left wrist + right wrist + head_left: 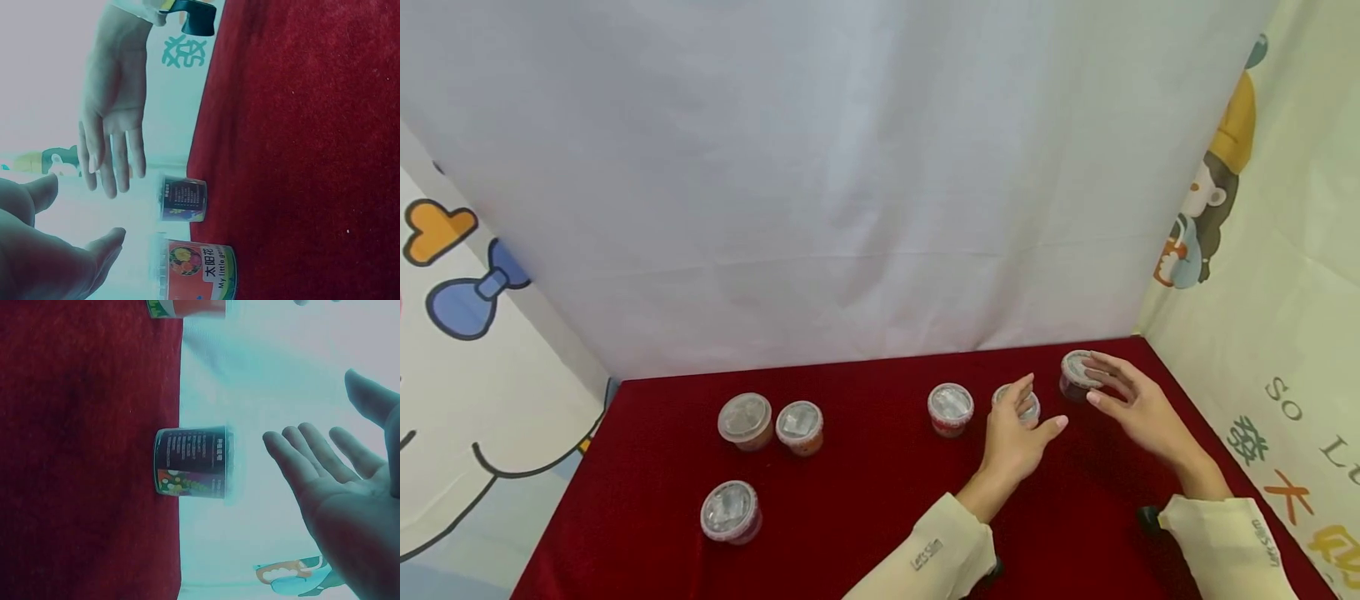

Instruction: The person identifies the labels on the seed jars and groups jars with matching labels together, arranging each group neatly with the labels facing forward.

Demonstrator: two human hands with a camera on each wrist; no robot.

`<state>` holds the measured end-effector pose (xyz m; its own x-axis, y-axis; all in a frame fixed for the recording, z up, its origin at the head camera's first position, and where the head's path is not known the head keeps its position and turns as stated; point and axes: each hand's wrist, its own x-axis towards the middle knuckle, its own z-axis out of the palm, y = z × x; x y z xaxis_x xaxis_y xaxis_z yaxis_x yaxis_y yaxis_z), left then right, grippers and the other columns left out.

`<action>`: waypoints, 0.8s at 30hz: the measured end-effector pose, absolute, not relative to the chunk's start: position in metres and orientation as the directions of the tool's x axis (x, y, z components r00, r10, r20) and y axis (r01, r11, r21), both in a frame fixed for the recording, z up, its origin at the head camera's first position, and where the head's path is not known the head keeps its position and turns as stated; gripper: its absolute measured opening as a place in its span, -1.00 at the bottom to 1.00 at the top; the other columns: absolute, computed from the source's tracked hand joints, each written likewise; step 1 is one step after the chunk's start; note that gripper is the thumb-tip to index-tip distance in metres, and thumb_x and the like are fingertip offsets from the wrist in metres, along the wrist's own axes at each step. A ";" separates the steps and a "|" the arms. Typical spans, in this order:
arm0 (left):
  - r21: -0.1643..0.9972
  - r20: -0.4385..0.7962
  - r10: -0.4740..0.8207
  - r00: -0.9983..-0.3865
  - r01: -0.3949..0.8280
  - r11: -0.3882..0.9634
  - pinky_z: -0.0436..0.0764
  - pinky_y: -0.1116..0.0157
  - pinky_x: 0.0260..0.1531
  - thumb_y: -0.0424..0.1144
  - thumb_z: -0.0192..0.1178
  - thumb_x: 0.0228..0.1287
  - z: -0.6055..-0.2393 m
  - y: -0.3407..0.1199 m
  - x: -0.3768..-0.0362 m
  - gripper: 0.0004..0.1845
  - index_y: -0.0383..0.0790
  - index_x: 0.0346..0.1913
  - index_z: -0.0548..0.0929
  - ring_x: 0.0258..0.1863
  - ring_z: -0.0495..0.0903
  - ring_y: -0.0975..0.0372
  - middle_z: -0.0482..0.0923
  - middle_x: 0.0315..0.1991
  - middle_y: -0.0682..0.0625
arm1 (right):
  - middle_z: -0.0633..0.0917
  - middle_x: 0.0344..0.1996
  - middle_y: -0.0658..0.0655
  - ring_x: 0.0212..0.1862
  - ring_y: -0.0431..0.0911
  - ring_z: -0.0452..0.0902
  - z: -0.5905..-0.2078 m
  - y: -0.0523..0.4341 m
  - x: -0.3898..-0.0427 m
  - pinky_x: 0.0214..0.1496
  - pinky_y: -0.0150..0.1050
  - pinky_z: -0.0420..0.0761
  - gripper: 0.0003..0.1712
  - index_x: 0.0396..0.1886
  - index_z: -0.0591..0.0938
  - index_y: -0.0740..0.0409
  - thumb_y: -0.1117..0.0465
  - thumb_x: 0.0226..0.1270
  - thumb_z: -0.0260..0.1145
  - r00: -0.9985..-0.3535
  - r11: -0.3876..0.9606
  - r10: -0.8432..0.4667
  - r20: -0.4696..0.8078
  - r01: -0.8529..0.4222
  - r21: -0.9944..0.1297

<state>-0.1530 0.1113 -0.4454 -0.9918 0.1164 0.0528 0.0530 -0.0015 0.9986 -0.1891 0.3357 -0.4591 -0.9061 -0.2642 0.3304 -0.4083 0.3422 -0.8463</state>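
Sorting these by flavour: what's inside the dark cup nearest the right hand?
The dark cup has a clear lid and printed label; that label covers the contents. The right hand hovers above it, apart.

You are working over a deep red tablecloth point(865, 492) with a soft, matt, velvety nap that looks slightly fuzzy in the wrist views. The small round dark-labelled cup point(190, 461) looks like clear plastic with a glossy printed wrapper; its silvery lid point(1078, 367) is probably foil, though the view is too blurred to be sure. Behind hangs a smooth, matt white cloth backdrop point(850, 183).
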 end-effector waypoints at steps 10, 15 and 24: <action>1.000 0.004 0.126 -0.992 0.006 0.015 0.64 0.15 0.27 -0.44 0.47 0.32 -0.450 0.121 -0.160 -0.29 -0.25 0.50 0.47 0.40 0.53 -0.03 0.50 0.44 -0.20 | 0.55 0.24 -0.33 0.25 -0.53 0.47 -0.465 0.348 -0.190 0.07 -0.64 0.56 -0.36 0.52 0.36 0.37 0.45 0.52 0.31 -0.932 0.403 -0.133 0.336 -0.361 -0.841; 0.999 -0.011 0.132 -0.991 -0.006 0.038 0.64 0.18 0.27 -0.42 0.47 0.32 -0.453 0.126 -0.164 -0.28 -0.23 0.51 0.46 0.41 0.52 -0.02 0.49 0.45 -0.19 | 0.50 0.20 -0.41 0.23 -0.55 0.45 -0.466 0.355 -0.189 0.06 -0.66 0.54 -0.34 0.53 0.35 0.36 0.38 0.53 0.35 -0.951 0.436 -0.074 0.299 -0.301 -0.848; 0.999 -0.017 0.161 -0.987 -0.009 0.052 0.63 0.17 0.28 -0.42 0.46 0.32 -0.456 0.139 -0.169 -0.27 -0.26 0.51 0.43 0.42 0.50 -0.08 0.47 0.46 -0.24 | 0.49 0.30 -0.14 0.23 -0.48 0.40 -0.469 0.359 -0.191 0.05 -0.69 0.50 -0.29 0.54 0.31 0.42 0.28 0.55 0.36 -0.971 0.493 -0.010 0.240 -0.214 -0.843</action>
<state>-0.1695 0.1386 -0.4561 -0.9868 0.1610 -0.0170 -0.0086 0.0524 0.9986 -0.1911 0.3587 -0.4694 -0.9706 -0.0100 0.2403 -0.2138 0.4930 -0.8433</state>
